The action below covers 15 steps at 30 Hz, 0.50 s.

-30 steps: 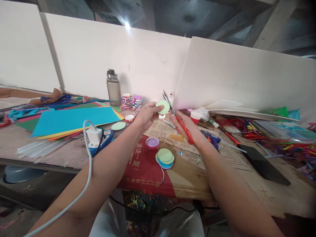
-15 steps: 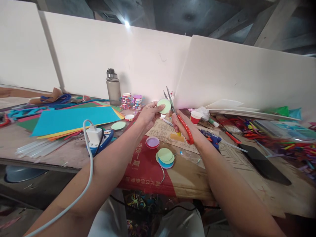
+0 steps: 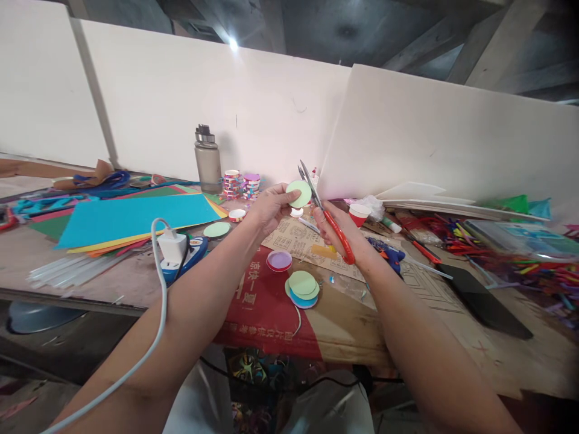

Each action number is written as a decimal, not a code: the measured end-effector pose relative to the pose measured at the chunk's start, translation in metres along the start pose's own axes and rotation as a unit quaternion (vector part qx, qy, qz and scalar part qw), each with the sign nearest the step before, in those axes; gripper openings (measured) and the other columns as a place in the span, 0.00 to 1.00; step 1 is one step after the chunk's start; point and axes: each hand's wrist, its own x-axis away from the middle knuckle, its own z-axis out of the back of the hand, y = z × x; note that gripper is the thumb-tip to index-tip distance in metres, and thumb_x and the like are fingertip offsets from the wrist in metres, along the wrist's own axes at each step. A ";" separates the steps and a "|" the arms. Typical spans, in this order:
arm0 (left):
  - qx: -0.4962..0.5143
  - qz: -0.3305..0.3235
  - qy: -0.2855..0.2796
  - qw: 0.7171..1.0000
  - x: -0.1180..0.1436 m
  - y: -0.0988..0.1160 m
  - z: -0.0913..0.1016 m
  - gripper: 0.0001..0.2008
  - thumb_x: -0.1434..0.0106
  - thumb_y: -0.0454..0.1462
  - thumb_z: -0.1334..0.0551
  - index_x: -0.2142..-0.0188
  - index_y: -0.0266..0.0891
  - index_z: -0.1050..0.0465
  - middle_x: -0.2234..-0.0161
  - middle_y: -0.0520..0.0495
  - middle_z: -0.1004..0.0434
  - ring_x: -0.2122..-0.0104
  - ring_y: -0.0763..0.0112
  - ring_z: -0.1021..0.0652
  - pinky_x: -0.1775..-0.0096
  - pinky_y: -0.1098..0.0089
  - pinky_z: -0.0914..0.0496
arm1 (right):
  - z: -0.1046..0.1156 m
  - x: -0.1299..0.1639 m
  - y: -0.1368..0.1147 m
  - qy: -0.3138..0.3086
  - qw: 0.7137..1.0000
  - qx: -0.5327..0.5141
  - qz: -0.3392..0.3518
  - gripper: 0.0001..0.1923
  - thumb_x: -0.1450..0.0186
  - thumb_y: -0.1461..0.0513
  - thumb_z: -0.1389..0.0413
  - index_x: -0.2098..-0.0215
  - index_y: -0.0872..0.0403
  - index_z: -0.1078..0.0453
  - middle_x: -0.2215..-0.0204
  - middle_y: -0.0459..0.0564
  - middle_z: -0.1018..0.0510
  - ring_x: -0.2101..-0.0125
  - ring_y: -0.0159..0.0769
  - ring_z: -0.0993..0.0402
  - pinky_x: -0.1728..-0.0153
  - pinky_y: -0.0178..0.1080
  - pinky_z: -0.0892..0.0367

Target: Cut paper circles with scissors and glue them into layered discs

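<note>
Between thumb and fingers, my left hand point(image 3: 272, 208) pinches a pale green paper circle point(image 3: 299, 194). My right hand point(image 3: 332, 223) is wrapped around the red handles of a pair of scissors point(image 3: 309, 181), whose blades point up and lie at the circle's right edge. Nearer to me on the cardboard is a small stack of green and blue paper circles point(image 3: 303, 284). A shallow red-rimmed cup piece with a purple inside point(image 3: 279, 260) sits just behind that stack. Another pale green circle point(image 3: 216, 229) lies left of my left wrist.
Coloured paper sheets point(image 3: 145, 217), a power strip with a white plug point(image 3: 174, 249) and a grey bottle point(image 3: 207, 160) stand to the left. Decorated cup rings point(image 3: 231, 185) are stacked by the white board. On the right are a red cup point(image 3: 359, 214), a glue gun point(image 3: 389, 253) and a black phone point(image 3: 482, 301).
The scissor blades have drawn closer together and tilted slightly left along the circle's edge. My left hand and the circle have shifted a little to the left.
</note>
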 end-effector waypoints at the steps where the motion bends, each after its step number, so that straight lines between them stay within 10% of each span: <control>1: -0.004 0.002 0.000 1.000 0.000 0.001 0.001 0.12 0.53 0.33 0.26 0.76 0.33 0.29 0.78 0.50 0.26 0.79 0.79 0.28 0.76 0.77 0.37 | 0.001 0.001 -0.001 -0.002 1.000 0.012 0.007 0.23 0.39 0.40 0.47 0.64 0.50 0.33 0.82 0.41 0.38 0.80 0.31 0.43 0.79 0.35 0.45; 15: -0.054 0.012 -0.029 0.998 -0.007 0.009 0.015 0.14 0.57 0.34 0.24 0.78 0.34 0.29 0.79 0.50 0.26 0.79 0.75 0.26 0.75 0.75 0.33 | 0.012 0.006 -0.018 -0.033 0.977 0.196 0.074 0.21 0.33 0.44 0.53 0.65 0.51 0.32 0.77 0.45 0.32 0.77 0.33 0.40 0.75 0.35 0.45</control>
